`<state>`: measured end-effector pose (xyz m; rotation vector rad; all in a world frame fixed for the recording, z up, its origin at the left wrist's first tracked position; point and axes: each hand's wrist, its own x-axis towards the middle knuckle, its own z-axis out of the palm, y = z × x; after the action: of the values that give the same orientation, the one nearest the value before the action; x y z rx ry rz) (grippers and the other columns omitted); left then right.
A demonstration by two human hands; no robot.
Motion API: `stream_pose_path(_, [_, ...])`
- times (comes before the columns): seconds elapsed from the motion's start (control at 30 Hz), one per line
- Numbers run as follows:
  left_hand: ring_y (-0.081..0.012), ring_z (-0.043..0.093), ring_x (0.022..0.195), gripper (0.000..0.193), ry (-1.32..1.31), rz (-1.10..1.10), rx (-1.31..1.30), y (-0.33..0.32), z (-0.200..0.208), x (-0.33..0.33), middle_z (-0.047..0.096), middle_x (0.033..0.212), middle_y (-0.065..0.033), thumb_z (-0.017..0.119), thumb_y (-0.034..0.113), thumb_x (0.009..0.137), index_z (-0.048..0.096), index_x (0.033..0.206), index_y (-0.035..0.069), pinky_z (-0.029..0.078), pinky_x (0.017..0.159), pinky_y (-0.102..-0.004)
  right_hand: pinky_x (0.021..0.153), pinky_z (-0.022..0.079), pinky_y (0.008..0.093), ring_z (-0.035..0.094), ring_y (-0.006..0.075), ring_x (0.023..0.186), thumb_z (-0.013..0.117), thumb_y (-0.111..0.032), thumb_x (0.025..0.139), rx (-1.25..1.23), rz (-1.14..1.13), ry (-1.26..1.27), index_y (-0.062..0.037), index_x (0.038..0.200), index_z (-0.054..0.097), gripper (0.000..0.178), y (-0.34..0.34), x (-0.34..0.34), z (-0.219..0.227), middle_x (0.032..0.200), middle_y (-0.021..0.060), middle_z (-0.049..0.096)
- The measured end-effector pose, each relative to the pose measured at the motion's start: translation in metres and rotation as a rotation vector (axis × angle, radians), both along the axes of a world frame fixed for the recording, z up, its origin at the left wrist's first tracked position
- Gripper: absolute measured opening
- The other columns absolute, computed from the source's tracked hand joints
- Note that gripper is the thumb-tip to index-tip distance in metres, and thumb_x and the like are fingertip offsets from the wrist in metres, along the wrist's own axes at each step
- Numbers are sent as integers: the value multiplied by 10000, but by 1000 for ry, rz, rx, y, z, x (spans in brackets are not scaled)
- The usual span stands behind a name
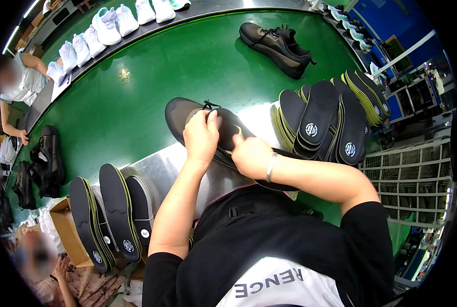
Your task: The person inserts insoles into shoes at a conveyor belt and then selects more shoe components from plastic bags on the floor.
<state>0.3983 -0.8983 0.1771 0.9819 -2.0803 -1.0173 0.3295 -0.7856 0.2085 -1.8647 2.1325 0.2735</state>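
Note:
A dark brown and black sneaker lies in front of me, toe pointing to the upper left, black laces on top. My left hand is closed on its upper by the laces and tongue. At the shoe's opening my right hand is closed on a black insole with a yellow-green edge. Fingers and forearm hide part of the insole and the heel end of the shoe. Piles of black insoles lie to the right, and more stacked insoles stand at the left.
A matching sneaker rests on the green table at the far side. White sneakers line a far ledge. Several dark shoes and a cardboard box are at the left, near two other people. A metal rack stands right.

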Motion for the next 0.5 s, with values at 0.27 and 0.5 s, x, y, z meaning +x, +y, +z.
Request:
stream_pose_path(0.27, [-326,539,683,226,30,58,47,-3,-16,4,561,718,-175,486,196,796,548,752,-17,418,626,-370,647,417,371,509,248,750,543,-326,686,-170,137,-18,-60,646,612,277,4,-18,-2,824,116,468])
stream_pose_path(0.5, [-320,541,675,222,42,67,71,-1,-16,6,561,716,-172,495,200,795,553,760,-12,419,618,-366,682,399,391,527,265,767,640,-395,564,126,-67,72,-35,879,485,502,71,-48,56,863,138,476])
